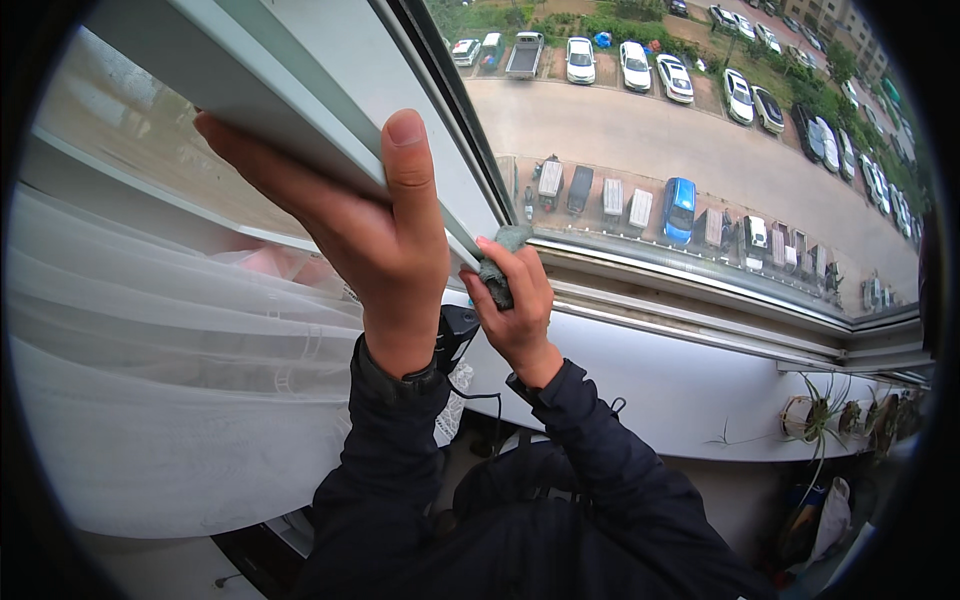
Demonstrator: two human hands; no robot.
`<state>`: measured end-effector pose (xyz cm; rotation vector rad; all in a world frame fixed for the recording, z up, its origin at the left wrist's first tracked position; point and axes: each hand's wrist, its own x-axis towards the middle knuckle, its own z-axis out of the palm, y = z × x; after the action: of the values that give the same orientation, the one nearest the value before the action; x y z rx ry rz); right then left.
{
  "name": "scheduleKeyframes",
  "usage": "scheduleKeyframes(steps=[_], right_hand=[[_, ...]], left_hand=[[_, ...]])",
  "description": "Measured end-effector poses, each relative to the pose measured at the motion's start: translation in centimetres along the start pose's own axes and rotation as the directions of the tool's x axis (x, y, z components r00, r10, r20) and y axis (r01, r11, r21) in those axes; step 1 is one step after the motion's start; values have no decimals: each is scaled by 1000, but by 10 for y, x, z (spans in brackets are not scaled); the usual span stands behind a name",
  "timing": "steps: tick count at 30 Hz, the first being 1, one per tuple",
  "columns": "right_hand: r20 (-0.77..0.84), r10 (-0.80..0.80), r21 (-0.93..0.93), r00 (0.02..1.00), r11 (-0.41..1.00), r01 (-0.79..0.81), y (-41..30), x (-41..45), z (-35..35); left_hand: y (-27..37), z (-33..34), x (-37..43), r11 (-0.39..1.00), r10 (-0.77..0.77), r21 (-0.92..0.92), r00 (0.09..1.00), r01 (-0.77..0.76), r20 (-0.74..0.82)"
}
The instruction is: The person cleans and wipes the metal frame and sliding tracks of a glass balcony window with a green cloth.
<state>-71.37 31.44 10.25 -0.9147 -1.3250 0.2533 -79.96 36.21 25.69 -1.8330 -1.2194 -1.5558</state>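
Observation:
My left hand (375, 232) grips the edge of a white window frame (300, 97), its thumb on the near face and its fingers behind the edge. Lower and to the right, my right hand (517, 307) holds a grey-green cloth (495, 279) against the frame's lower part, close to the corner where it meets the sill track. A glass pane (600, 127) fills the upper right. My fingertips on the far side of the frame are partly hidden.
Window tracks (675, 322) run along the white sill (660, 390). A black device (457, 326) with a cable stands beside my wrists. Sheer white curtains (187, 360) hang at left. Potted plants (802, 416) stand at right. Parked cars and a road show far below outside.

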Motion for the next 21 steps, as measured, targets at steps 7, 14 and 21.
scheduleKeyframes(steps=[7, 14, 21], right_hand=[[62, -7, 35, 998, 999, 5, -1, 2, -5], [45, -21, 0, 999, 1000, 21, 4, 7, -39], [64, -12, -13, 998, 1000, 13, 2, 13, -67]], left_hand=[[2, -1, 2, 996, -6, -89, 1000, 5, -6], [64, 11, 7, 997, 1, -77, 1000, 0, 16], [62, 11, 5, 950, 224, -239, 972, -201, 73]])
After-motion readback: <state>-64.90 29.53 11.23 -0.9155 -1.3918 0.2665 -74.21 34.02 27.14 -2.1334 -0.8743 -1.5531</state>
